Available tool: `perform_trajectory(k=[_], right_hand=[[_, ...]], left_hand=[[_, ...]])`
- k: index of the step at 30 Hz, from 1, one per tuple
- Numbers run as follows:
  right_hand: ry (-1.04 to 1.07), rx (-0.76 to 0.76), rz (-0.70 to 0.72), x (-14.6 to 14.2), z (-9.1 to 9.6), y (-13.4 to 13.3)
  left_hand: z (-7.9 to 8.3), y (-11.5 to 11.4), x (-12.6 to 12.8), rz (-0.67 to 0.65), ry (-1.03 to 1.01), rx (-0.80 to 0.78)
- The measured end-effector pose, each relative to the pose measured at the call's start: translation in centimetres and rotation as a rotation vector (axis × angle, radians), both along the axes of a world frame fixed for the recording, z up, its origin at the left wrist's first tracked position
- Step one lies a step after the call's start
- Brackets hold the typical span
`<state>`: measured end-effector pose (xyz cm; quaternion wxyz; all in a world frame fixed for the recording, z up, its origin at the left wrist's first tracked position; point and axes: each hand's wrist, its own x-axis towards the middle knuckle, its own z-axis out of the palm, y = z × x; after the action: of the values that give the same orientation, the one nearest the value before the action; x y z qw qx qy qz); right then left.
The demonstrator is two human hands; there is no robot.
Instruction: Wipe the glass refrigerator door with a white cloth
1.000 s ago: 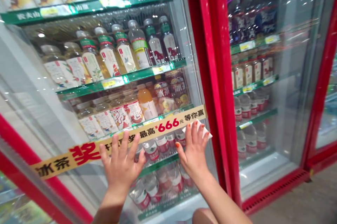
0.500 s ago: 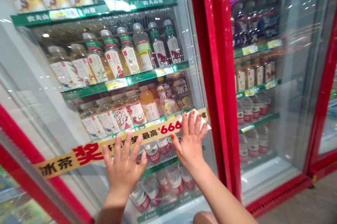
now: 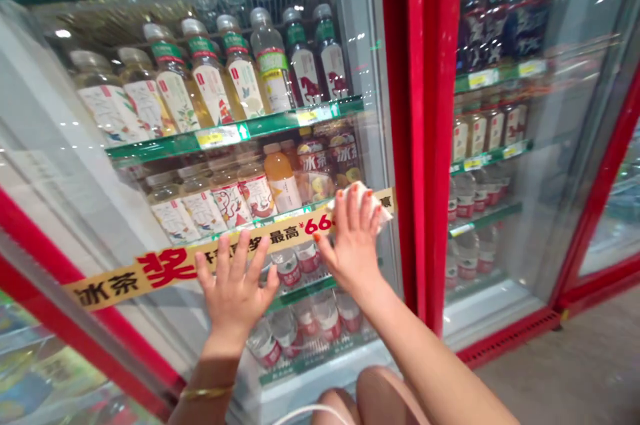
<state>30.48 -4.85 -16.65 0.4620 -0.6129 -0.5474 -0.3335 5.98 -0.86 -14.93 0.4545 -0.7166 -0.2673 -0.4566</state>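
Observation:
My left hand (image 3: pixel 237 288) lies flat against the glass door, fingers spread, its fingertips over a yellow promotional strip (image 3: pixel 113 286) with black and red characters. Under the fingers of my right hand (image 3: pixel 353 238) a crumpled white tissue (image 3: pixel 381 217) is pressed to the glass, covering the strip near its right end. The fingers of that hand are stretched, with orange nails. Behind the glass stand rows of drink bottles (image 3: pixel 247 85) on shelves with green edges.
A red door frame (image 3: pixel 425 112) runs upright to the right, with a second bottle fridge (image 3: pixel 480 318) beyond it. Another red-framed case with packages (image 3: pixel 55 372) is at lower left. My knees (image 3: pixel 380 398) show at the bottom, above grey floor (image 3: pixel 565 378) at right.
My right hand has slid slightly left along the strip with the tissue, which is now more crumpled. My left hand stays on the glass. The view has tipped downward, and my knees now show more.

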Motion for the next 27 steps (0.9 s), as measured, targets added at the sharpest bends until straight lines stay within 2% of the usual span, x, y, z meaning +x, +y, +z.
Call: perform_trajectory(k=[1,3,5,6,7,8,10,12,13,14,16,18,20,21,22,24,26,27], right_hand=[[-0.106,-0.005,0.058,-1.2,-0.9,-0.1],[-0.342,-0.003,0.172,-2.8,-3.8,-0.6],[-0.451,0.001,0.197,-2.4,-6.8,-1.4],[-0.428,-0.004,0.166,-1.4,-7.5,-1.7],[-0.362,-0.012,0.116,0.0,-7.4,-1.9],[-0.271,-0.025,0.062,1.3,-6.6,-1.8],[-0.075,-0.043,-0.026,3.1,-3.4,-1.2],[0.031,-0.038,-0.053,2.6,-0.3,-0.4],[0.023,-0.032,-0.039,1.7,0.3,-0.2],[-0.031,-0.027,-0.007,0.6,0.2,-0.3],[-0.222,-0.027,0.087,-1.6,-2.3,-0.9],[-0.383,-0.020,0.152,-2.2,-6.3,-1.9],[-0.375,-0.016,0.128,-0.7,-9.1,-2.6],[-0.309,-0.023,0.094,0.5,-9.3,-2.7],[-0.224,-0.038,0.058,1.7,-8.7,-2.5],[-0.051,-0.062,0.008,3.2,-5.6,-1.7],[0.046,-0.056,-0.002,3.0,-2.1,-0.7],[0.047,-0.050,0.004,2.2,-1.1,-0.3]], left_hand=[[0.0,0.0,-0.1,0.002,0.003,-0.006],[0.1,0.0,-0.1,0.008,0.009,-0.007],[0.1,-0.1,0.0,0.011,0.013,-0.001],[0.1,-0.1,0.1,0.010,0.014,0.001],[0.1,-0.1,0.2,0.007,0.014,0.003],[0.0,-0.1,0.3,0.004,0.011,0.003],[0.0,0.0,0.3,0.007,0.000,-0.004],[-0.1,0.0,0.2,0.017,-0.016,-0.018],[-0.2,0.0,0.2,0.023,-0.017,-0.025],[-0.2,0.0,0.2,0.027,-0.016,-0.027],[-0.2,-0.1,0.2,0.031,-0.012,-0.023],[-0.2,-0.1,0.3,0.027,-0.015,-0.016],[-0.3,-0.1,0.4,0.017,-0.023,-0.014],[-0.4,0.0,0.4,0.011,-0.024,-0.016],[-0.4,0.1,0.3,0.007,-0.026,-0.018],[-0.6,0.3,0.2,0.005,-0.036,-0.030],[-0.8,0.4,0.1,0.008,-0.045,-0.048],[-0.8,0.4,0.0,0.007,-0.046,-0.055]])
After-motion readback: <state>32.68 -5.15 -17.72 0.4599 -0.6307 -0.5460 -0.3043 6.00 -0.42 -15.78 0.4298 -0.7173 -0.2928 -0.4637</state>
